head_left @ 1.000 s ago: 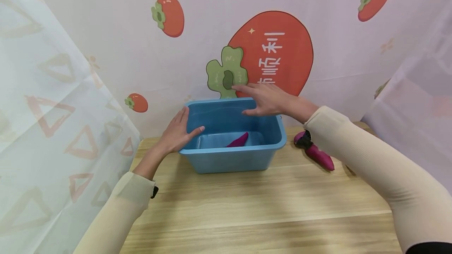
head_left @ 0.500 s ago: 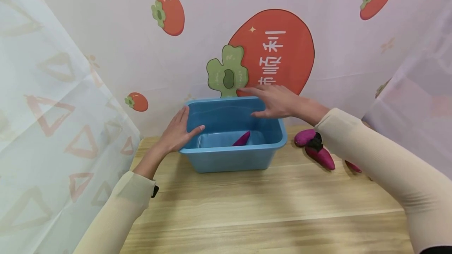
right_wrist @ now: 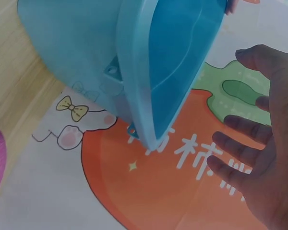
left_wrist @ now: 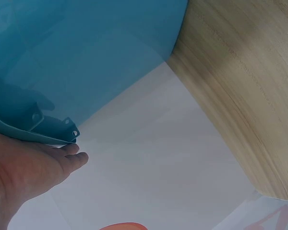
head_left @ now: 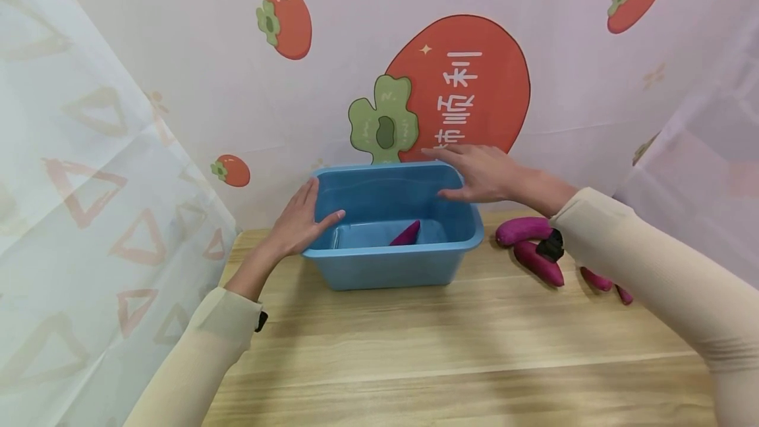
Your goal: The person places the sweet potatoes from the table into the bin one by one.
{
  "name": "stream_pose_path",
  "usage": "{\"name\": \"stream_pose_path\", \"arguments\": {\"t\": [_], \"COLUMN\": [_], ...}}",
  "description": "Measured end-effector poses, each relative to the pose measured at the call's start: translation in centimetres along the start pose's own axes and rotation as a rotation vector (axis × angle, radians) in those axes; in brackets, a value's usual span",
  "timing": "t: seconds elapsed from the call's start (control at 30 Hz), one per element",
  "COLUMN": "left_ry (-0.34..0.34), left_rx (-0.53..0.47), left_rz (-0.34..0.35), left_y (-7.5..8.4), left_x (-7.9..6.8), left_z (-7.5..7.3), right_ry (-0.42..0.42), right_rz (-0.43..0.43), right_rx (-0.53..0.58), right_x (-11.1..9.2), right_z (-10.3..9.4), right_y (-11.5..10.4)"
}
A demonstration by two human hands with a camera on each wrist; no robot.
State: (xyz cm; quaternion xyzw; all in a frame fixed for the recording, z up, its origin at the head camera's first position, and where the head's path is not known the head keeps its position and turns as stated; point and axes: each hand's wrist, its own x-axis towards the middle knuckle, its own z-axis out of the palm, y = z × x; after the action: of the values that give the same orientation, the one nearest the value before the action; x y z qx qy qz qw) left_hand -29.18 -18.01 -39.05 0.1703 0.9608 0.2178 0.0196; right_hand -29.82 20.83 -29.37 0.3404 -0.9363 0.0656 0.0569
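A light blue plastic tub (head_left: 388, 272) stands on the wooden table against the back cloth. Inside it lies a magenta-purple sweet potato (head_left: 406, 234), partly hidden by the front wall. My left hand (head_left: 301, 221) rests on the tub's left rim, thumb pointing inward over the opening. In the left wrist view its fingers lie along the underside of the rim. My right hand (head_left: 483, 173) hovers over the tub's right end with fingers spread and nothing in it. The right wrist view shows it apart from the rim.
Right of the tub, under my right forearm, lie several purple sweet potatoes (head_left: 538, 263); the sleeve and a black wrist device (head_left: 551, 246) hide part of them. A white cloth (head_left: 178, 84) printed with persimmons encloses the back and sides of the wooden table (head_left: 379, 361).
My right hand has moved to the right over the tub, uncovering more sweet potatoes on the table. The left hand stays on the rim. The sweet potato in the tub has shifted slightly right.
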Motion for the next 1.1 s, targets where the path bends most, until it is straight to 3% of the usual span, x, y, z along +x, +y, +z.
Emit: {"name": "stream_pose_path", "arguments": {"t": [0.4,1.1], "left_ry": [-0.008,-0.004], "left_rx": [-0.009,-0.021], "left_rz": [-0.008,0.002], "left_y": [0.0,0.0], "left_x": [-0.2,-0.1], "left_z": [-0.1,-0.1], "right_ry": [0.036,0.022], "right_rz": [-0.022,0.076], "right_rx": [0.020,0.037], "right_x": [-2.1,-5.6], "right_z": [0.2,0.5], "right_y": [1.0,2.5]}}
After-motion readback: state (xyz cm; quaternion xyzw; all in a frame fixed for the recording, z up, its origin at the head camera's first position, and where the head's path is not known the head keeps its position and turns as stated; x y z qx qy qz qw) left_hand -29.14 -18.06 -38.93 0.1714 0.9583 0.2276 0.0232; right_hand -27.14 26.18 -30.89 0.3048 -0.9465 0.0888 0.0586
